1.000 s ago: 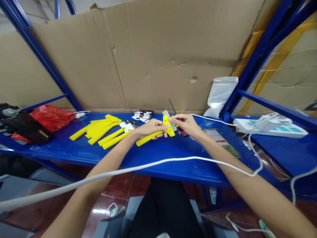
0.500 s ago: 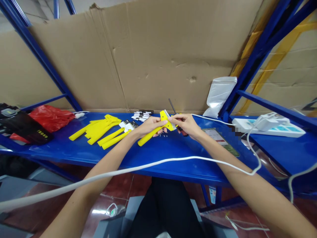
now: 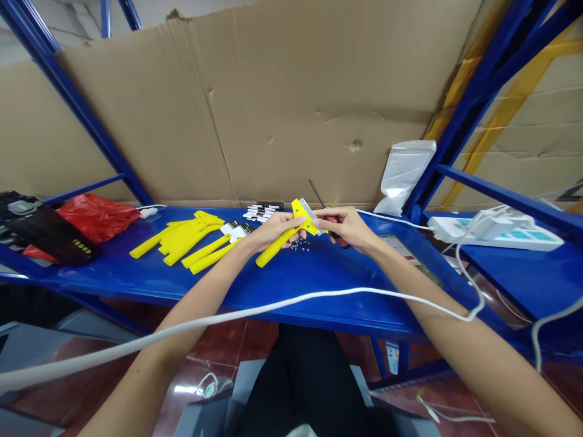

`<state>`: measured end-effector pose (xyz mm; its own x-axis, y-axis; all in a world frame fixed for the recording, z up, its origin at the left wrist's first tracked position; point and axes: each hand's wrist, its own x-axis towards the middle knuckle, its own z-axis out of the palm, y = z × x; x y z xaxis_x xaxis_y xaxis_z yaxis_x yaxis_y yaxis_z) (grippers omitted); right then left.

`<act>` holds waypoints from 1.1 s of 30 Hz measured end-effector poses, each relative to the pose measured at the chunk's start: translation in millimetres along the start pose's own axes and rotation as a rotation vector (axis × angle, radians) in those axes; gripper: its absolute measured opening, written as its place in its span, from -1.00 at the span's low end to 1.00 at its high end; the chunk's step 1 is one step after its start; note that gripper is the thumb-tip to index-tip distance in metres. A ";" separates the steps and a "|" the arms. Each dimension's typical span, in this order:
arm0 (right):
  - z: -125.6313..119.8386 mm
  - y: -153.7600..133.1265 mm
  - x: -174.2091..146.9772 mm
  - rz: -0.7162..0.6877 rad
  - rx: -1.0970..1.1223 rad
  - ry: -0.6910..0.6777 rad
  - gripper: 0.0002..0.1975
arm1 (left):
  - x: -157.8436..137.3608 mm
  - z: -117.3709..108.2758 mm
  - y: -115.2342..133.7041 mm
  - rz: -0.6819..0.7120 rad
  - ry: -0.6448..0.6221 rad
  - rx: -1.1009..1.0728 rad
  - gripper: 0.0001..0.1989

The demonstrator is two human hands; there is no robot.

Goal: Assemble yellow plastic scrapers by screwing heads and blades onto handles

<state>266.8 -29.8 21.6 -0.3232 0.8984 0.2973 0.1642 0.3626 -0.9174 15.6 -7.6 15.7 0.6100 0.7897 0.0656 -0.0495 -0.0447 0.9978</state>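
Observation:
My left hand (image 3: 279,230) is closed around a yellow scraper (image 3: 276,247), its handle slanting down to the left and its metal blade (image 3: 311,212) at the upper right. In my right hand (image 3: 348,226) is a screwdriver (image 3: 316,190), its shaft pointing up and left, its red and black handle partly covered by the fingers. The right fingertips touch the blade end of the scraper. Several small screws or nuts (image 3: 301,245) lie on the blue table under the hands. To the left rests a pile of yellow scraper handles (image 3: 186,238).
Black-and-white packets (image 3: 262,212) lie behind my left hand. A white cable (image 3: 273,304) crosses in front of both forearms. At the right is a white power strip (image 3: 496,233); a red bag (image 3: 98,215) and black bag (image 3: 50,233) sit left. Cardboard (image 3: 296,109) stands behind.
My right fingers have shifted slightly along the scraper's blade end, and the screwdriver's red handle shows more. The scraper has tilted slightly; both hands keep their hold.

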 end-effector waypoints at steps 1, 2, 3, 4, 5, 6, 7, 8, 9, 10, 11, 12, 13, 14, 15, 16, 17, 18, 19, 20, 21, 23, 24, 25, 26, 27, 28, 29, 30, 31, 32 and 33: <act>-1.1 -0.4 -0.2 -0.003 0.001 -0.006 -0.38 | -0.4 -0.2 0.5 -0.006 -0.006 -0.004 -0.56; -2.3 -0.6 -0.3 -0.006 -0.001 -0.019 -0.40 | -1.0 -0.3 1.1 -0.010 -0.013 -0.008 -0.56; -3.4 -0.7 -0.3 -0.008 -0.005 -0.036 -0.41 | -1.5 -0.2 1.7 -0.012 -0.019 -0.013 -0.57; -4.5 -0.6 -0.3 -0.011 -0.012 -0.052 -0.42 | -1.9 0.0 2.3 -0.013 -0.024 -0.021 -0.57; -5.3 -0.4 -0.2 -0.014 -0.021 -0.067 -0.43 | -2.2 0.3 2.7 -0.014 -0.027 -0.030 -0.58; -5.8 -0.1 -0.1 -0.019 -0.030 -0.075 -0.44 | -2.5 0.7 3.0 -0.015 -0.024 -0.041 -0.58; -6.1 0.2 0.0 -0.024 -0.039 -0.078 -0.43 | -2.5 1.1 3.1 -0.018 -0.020 -0.051 -0.59; -6.2 0.4 0.1 -0.027 -0.046 -0.079 -0.43 | -2.5 1.5 3.0 -0.020 -0.015 -0.061 -0.59; -6.1 0.5 0.2 -0.030 -0.051 -0.079 -0.42 | -2.4 1.8 2.8 -0.020 -0.013 -0.071 -0.59; -6.0 0.4 0.3 -0.033 -0.055 -0.080 -0.42 | -2.2 1.9 2.5 -0.018 -0.011 -0.082 -0.59; -6.1 0.1 0.3 -0.035 -0.058 -0.082 -0.41 | -2.0 1.8 2.2 -0.014 -0.012 -0.094 -0.59; -6.4 -0.4 0.3 -0.038 -0.063 -0.086 -0.41 | -1.8 1.5 1.7 -0.012 -0.018 -0.103 -0.59; -6.9 -1.1 0.2 -0.041 -0.070 -0.093 -0.41 | -1.5 0.9 1.3 -0.011 -0.024 -0.110 -0.58; -7.8 -1.8 0.2 -0.044 -0.077 -0.103 -0.41 | -1.2 0.1 1.0 -0.009 -0.028 -0.115 -0.57; -8.8 -2.3 0.1 -0.048 -0.085 -0.117 -0.41 | -0.9 -0.7 0.7 -0.008 -0.029 -0.118 -0.56; -10.0 -2.6 0.0 -0.050 -0.093 -0.137 -0.41 | -0.6 -1.6 0.6 -0.006 -0.026 -0.122 -0.56; -11.2 -2.6 -0.1 -0.052 -0.098 -0.158 -0.41 | -0.3 -2.3 0.7 -0.003 -0.022 -0.126 -0.56; -12.2 -2.1 -0.2 -0.052 -0.101 -0.176 -0.41 | -0.1 -2.8 1.0 0.000 -0.017 -0.130 -0.56; -12.9 -1.4 -0.3 -0.050 -0.102 -0.189 -0.41 | -0.1 -3.0 1.4 0.002 -0.013 -0.134 -0.56; -13.2 -0.4 -0.5 -0.047 -0.102 -0.193 -0.40 | -0.2 -2.8 2.0 0.000 -0.012 -0.135 -0.56; -12.9 0.7 -0.7 -0.044 -0.100 -0.188 -0.40 | -0.4 -2.5 2.6 -0.004 -0.009 -0.134 -0.55; -10.9 2.5 -1.2 -0.039 -0.097 -0.163 -0.41 | -1.1 -1.2 3.7 -0.011 0.003 -0.131 -0.55; -9.1 3.1 -1.4 -0.037 -0.092 -0.146 -0.41 | -1.5 -0.5 4.1 -0.015 0.010 -0.128 -0.55; -6.8 3.5 -1.5 -0.036 -0.085 -0.124 -0.41 | -1.7 0.1 4.4 -0.017 0.016 -0.124 -0.54; -4.0 3.9 -1.4 -0.035 -0.076 -0.096 -0.40 | -1.9 0.6 4.6 -0.020 0.020 -0.121 -0.54; -1.0 4.4 -1.2 -0.034 -0.065 -0.062 -0.39 | -1.8 1.2 4.6 -0.024 0.022 -0.117 -0.53; 2.3 5.0 -0.9 -0.035 -0.054 -0.023 -0.38 | -1.6 1.7 4.5 -0.030 0.021 -0.112 -0.53; 5.5 5.8 -0.3 -0.038 -0.042 0.021 -0.36 | -1.2 2.3 4.3 -0.036 0.023 -0.106 -0.53; 8.7 6.8 0.2 -0.042 -0.032 0.063 -0.35 | -0.8 3.0 4.0 -0.041 0.028 -0.099 -0.54; 11.6 7.8 0.8 -0.049 -0.025 0.101 -0.35 | -0.2 3.8 3.7 -0.044 0.036 -0.093 -0.55; 14.1 8.8 1.2 -0.057 -0.019 0.132 -0.35 | 0.3 4.6 3.4 -0.047 0.047 -0.087 -0.56; 16.0 9.5 1.5 -0.064 -0.014 0.157 -0.35 | 0.7 5.3 3.0 -0.047 0.060 -0.080 -0.58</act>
<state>252.9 -28.9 9.1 -0.1842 0.9005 0.3939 0.1615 0.4230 -0.8916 20.1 -10.4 18.8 0.5649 0.8250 0.0155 -0.0863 0.0404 0.9955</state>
